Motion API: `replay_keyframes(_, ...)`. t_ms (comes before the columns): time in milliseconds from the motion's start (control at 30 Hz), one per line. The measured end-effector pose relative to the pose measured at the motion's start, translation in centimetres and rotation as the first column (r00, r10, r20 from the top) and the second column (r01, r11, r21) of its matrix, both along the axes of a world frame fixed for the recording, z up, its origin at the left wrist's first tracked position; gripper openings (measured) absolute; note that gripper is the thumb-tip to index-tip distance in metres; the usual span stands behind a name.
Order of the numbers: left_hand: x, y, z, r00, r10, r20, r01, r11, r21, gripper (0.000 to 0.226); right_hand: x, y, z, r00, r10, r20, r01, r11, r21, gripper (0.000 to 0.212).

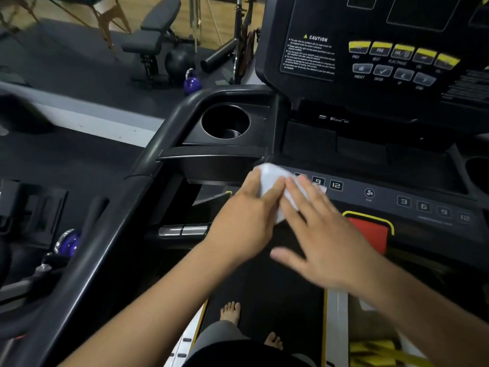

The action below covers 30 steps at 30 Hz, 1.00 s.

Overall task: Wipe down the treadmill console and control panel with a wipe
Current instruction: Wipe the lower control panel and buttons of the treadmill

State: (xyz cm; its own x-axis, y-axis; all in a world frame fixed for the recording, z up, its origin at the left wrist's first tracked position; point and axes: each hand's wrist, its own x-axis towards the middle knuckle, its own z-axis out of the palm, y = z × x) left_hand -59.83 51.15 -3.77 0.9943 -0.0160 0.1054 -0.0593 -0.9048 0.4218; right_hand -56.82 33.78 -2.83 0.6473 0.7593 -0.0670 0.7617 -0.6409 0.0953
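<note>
A purple kettlebell (pixel 192 84) sits near a black weight bench (pixel 144 43).

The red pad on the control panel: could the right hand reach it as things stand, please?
Probably yes: the right hand lies flat beside the red pad, overlapping its left edge, nothing between.

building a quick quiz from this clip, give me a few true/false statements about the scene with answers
The left hand and right hand both touch the wipe. True.
The cup holder holds a bottle. False: it is empty.
The wipe covers the 12 key. False: it shows, right of the wipe.
A purple kettlebell sits on the floor. True.
</note>
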Motion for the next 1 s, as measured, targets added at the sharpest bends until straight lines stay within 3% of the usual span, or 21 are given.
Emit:
replay_keyframes(133,2.7,-1.1,1.4,0.998,0.042,-0.046,-0.043,0.999,-0.01,0.061,2.7,0.3,1.0,0.996,-0.083,-0.035,0.082,0.997,-0.004,0.097)
replay_keyframes(333,-3.9,-0.2,-0.6,0.999,0.042,-0.026,-0.042,0.999,0.007,0.069,-2.5,-0.1,-0.9,0.999,0.043,-0.011,-0.043,0.999,0.003,0.106)
replay_keyframes(467,-0.9,0.1,-0.4,0.997,0.069,-0.028,-0.07,0.996,-0.047,0.056,0.4,0.3,-0.4,0.998,0.055,0.019,-0.055,0.998,-0.004,0.102)
replay_keyframes(567,1.5,-0.8,0.4,0.995,0.091,-0.042,-0.093,0.994,-0.051,0.06,2.2,0.2,0.2,1.0,-0.003,0.012,0.003,1.0,-0.001,0.103)
replay_keyframes(700,-1.2,-1.0,-0.5,0.999,0.03,0.025,-0.031,0.999,0.031,0.066,-0.7,-0.8,-0.6,1.0,-0.008,0.006,0.008,1.0,0.002,0.107)
replay_keyframes(800,-3.4,0.0,-1.8,0.994,-0.031,0.105,0.033,0.999,-0.019,0.061,-2.7,-1.8,-1.6,1.0,0.02,-0.008,-0.02,0.999,0.038,0.104)
replay_keyframes(1000,2.0,-1.5,-0.5,0.998,-0.026,0.059,0.026,1.0,0.0,0.052,2.1,-1.9,0.1,0.997,-0.064,0.031,0.064,0.998,0.001,0.101)
